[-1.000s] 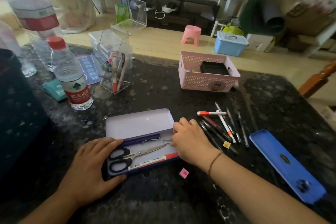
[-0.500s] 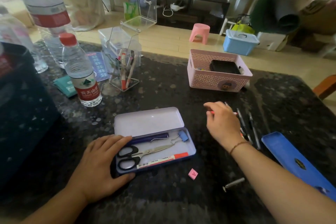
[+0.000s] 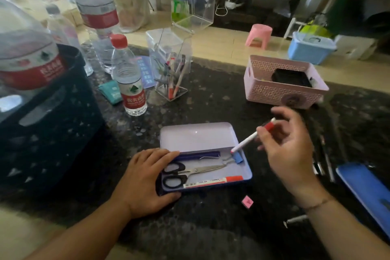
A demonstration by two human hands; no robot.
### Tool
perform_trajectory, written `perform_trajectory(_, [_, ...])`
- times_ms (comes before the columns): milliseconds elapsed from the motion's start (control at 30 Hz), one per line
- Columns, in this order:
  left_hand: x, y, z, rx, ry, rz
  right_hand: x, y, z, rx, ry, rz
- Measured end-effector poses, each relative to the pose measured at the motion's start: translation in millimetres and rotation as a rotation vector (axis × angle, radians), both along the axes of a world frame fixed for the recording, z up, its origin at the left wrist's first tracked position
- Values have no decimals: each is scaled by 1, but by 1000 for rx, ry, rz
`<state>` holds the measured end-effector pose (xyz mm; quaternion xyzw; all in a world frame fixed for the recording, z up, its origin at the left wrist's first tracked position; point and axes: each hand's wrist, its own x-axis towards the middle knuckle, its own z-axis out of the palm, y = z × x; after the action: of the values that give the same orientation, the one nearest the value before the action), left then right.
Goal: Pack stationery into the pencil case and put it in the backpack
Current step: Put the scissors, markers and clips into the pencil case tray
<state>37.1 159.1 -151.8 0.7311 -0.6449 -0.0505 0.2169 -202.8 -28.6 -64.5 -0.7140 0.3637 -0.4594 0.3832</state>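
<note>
The open pencil case [image 3: 211, 167] lies near the front edge of the desk [image 3: 211, 101], containing scissors [image 3: 190, 172], a blue binder clip [image 3: 237, 157] and a red-capped marker [image 3: 213, 181]. The left hand [image 3: 145, 181] lies flat, fingers spread, on the case's left end. The right hand [image 3: 289, 150] pinches a white red-capped marker pen [image 3: 252, 137], tip tilted down over the case's right end.

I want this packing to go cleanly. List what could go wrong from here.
1. The marker in the right hand comes in tilted, tip near the binder clip; it may catch there and lie crooked.
2. The case already holds scissors and pens, so the lid may not shut flat.
</note>
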Motion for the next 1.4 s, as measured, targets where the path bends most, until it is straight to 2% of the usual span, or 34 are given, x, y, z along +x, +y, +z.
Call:
perform_trajectory(100, [0, 0, 0, 9, -3, 3, 10, 31, -14, 231, 29, 74])
perform_trajectory(233, [0, 1, 0, 5, 0, 6, 12, 45, -38, 260, 202, 29])
perform_trajectory(333, [0, 0, 0, 1, 1, 8, 12, 44, -45, 145, 355, -26])
perform_trajectory(433, [0, 0, -1, -8, 4, 8, 12, 39, -47, -141, 705, -69])
perform_trajectory(533, [0, 0, -1, -3, 7, 12, 12, 35, -45, -199, 1018, -44])
perform_trajectory(600, [0, 1, -1, 2, 4, 11, 12, 35, -45, -218, 983, -38])
perform_trajectory(667, [0, 1, -1, 2, 6, 8, 8, 33, -47, -217, 802, -45])
perform_trajectory(733, [0, 1, -1, -1, 11, 10, 3, 31, -50, -239, 727, -29])
perform_trajectory(1067, [0, 0, -2, -6, 21, 0, -4, 37, -54, -440, 902, 183])
perform_trajectory(1233, [2, 0, -3, -24, 18, -12, 4, 45, -51, -454, 994, 398])
perform_trajectory(1400, [1, 0, -3, -25, 15, -9, 2, 45, -54, -464, 988, 434])
